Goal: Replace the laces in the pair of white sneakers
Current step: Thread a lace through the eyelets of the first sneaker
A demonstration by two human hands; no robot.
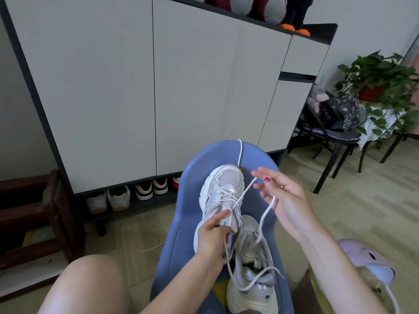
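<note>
Head view: sneakers [223, 196] on blue chair [172, 252]

Bare forearms, gold ring [282, 186], red-painted thumbnail [267, 179], right hand [283, 200]

Two sneakers [223, 196] on chair [267, 223], one at 12, other [249, 279] at 6; cabinet [158, 87] behind; plant [381, 87] at 2.
</note>
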